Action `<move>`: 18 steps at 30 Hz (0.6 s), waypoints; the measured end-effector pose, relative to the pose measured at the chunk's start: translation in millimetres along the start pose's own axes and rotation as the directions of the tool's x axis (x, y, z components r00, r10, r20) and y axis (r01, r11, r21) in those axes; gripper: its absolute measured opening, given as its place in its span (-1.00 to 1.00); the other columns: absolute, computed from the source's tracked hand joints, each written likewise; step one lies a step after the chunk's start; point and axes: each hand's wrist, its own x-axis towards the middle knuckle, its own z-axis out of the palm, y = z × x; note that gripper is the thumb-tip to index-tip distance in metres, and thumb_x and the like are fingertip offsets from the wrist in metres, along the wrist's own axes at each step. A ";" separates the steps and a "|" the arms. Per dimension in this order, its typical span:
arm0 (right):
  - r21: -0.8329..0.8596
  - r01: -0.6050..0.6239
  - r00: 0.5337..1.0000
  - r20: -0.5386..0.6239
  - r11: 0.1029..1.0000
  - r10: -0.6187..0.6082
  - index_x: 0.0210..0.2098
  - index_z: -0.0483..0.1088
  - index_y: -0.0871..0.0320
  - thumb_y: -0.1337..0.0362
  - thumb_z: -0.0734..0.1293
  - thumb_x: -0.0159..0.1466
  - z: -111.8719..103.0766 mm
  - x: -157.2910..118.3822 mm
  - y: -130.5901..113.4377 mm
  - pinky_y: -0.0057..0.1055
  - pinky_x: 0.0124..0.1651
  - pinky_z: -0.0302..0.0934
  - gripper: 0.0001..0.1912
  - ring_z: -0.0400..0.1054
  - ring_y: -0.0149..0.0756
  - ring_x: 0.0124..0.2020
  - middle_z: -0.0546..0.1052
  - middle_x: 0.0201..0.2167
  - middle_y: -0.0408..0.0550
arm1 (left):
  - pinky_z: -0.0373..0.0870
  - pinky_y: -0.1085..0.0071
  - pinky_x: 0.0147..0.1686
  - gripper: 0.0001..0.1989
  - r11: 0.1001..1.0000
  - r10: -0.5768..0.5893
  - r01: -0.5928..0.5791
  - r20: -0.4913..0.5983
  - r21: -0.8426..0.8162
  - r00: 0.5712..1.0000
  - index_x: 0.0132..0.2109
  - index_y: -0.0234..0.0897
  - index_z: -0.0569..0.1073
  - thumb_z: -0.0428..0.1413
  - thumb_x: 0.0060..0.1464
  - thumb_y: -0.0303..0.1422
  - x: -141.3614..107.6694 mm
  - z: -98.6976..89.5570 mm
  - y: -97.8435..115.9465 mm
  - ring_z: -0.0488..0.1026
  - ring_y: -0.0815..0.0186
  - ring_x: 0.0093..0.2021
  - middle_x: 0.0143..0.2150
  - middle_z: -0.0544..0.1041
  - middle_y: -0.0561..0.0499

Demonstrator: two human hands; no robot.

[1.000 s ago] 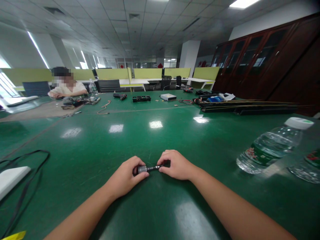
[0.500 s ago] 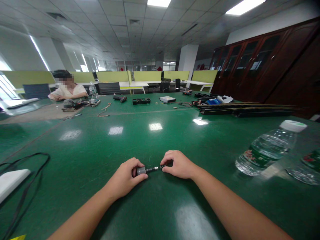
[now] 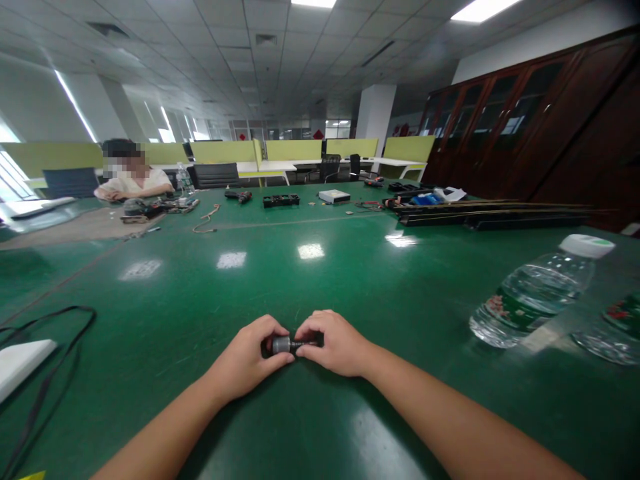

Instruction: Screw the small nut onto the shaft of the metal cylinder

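Observation:
Near the front of the green table, my left hand is closed around a short grey-and-black cylinder that has a thin dark shaft pointing right. My right hand meets it from the other side, thumb and fingers pinching a small dark coil, which looks like a spring. The coil lies along the shaft, close against the cylinder. Whether it is fully around the shaft is hard to make out, since my right fingers partly hide it. Both hands are low over the tabletop, their fingertips almost touching.
Two water bottles, the nearer one with a white cap, stand at right. A white device and a black cable lie at left. Along the back are a power drill, a black frame and long dark rails. A person sits far left.
My right hand has moved left, bringing the dark coil from beyond the shaft's tip onto the shaft beside the cylinder. My left hand has stayed nearly still.

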 end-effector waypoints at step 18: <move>-0.041 0.057 0.996 0.064 0.998 -0.055 -0.21 0.54 0.09 0.28 0.39 0.23 -4.7 -2.0 -0.8 -0.30 -0.02 0.12 -0.87 0.39 -0.30 -0.21 0.59 -0.31 -0.12 | 0.33 0.43 -0.33 -0.80 0.998 -0.011 0.013 0.032 -0.065 0.999 -0.15 -0.24 0.54 0.15 0.13 -0.25 -1.2 -4.3 3.2 0.45 0.29 -0.33 -0.30 0.54 0.01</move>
